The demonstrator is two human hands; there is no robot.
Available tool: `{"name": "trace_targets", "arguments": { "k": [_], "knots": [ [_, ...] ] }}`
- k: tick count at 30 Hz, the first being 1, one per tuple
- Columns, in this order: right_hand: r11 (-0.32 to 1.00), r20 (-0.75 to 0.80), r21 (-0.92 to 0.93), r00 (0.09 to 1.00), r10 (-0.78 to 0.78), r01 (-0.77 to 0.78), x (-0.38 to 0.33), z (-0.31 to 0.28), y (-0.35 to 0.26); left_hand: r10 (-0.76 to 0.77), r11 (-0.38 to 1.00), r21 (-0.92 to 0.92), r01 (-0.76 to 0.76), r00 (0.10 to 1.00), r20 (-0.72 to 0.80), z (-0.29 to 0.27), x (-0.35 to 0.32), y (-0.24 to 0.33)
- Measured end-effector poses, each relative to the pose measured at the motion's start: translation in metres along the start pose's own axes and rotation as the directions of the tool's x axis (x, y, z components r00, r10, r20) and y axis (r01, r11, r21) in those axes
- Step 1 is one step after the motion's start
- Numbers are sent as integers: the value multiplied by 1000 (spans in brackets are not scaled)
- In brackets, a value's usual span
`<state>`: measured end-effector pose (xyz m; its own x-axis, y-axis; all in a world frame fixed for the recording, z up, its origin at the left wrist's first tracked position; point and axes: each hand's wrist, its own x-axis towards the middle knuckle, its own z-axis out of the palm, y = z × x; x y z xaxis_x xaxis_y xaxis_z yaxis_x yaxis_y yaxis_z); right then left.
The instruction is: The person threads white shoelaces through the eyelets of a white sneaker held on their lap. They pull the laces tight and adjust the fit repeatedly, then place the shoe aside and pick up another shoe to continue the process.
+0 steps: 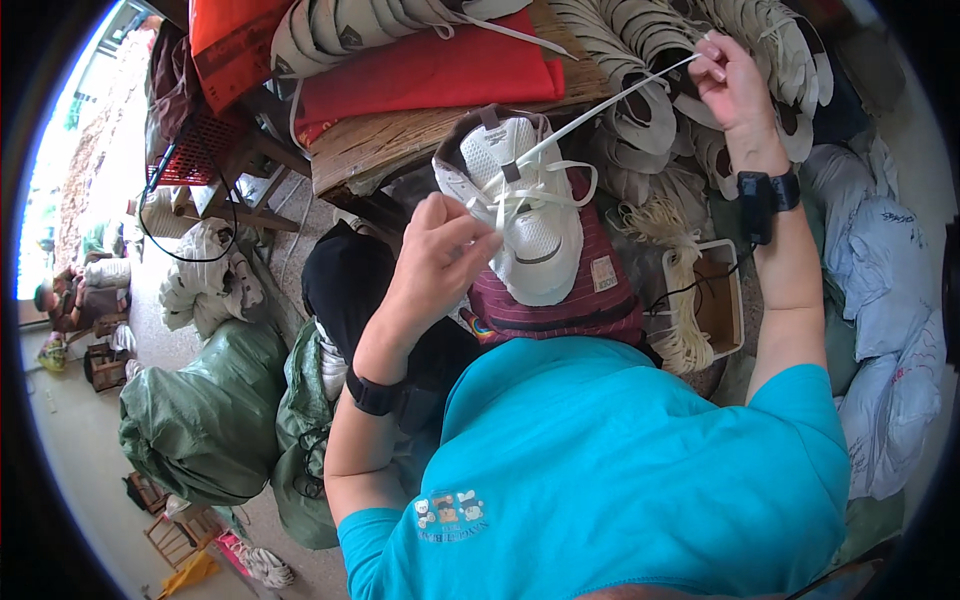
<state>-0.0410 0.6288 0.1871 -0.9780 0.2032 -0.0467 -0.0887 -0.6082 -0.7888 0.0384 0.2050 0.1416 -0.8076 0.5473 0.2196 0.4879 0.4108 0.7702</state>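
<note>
A white sneaker (541,250) with a dark collar lining rests on a maroon striped cloth (500,300) in front of me, toe toward my body. Its white shoelace (610,103) is partly threaded, with loose loops over the tongue. One length runs taut from the tongue up to the right. At its far end my right hand (733,88) is raised, fingers pinched on the lace. My left hand (445,250) is closed against the shoe's left side, by the eyelets. Whatever lies between its fingertips is hidden.
Beyond the shoe stands a wooden bench (375,150) with a red sheet (430,88) and nested shoe uppers (365,35). More uppers (640,110) pile up at right. A bundle of laces (685,315) hangs over a white bin (735,300). Green sacks (205,410) lie left, pale sacks (885,270) right.
</note>
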Motion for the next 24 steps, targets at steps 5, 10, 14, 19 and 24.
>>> {"name": "trace_targets", "arguments": {
  "k": [5,10,14,19,24],
  "knots": [
    [913,-124,-214,917,-379,348,7,-40,-45,44,997,72,-39,997,-65,0,8,1],
    [264,141,-840,660,-738,474,-12,-11,-10,-395,866,-406,291,896,-202,29,0,-30],
    [187,475,-839,856,-204,511,-76,60,71,-324,942,26,334,927,-187,27,6,-3],
    [84,667,-743,745,1,664,-116,104,130,-239,937,206,283,947,-215,30,11,5],
    [22,691,-722,720,63,692,-107,108,132,-480,748,-539,387,876,-37,25,3,-16]
  ]
}}
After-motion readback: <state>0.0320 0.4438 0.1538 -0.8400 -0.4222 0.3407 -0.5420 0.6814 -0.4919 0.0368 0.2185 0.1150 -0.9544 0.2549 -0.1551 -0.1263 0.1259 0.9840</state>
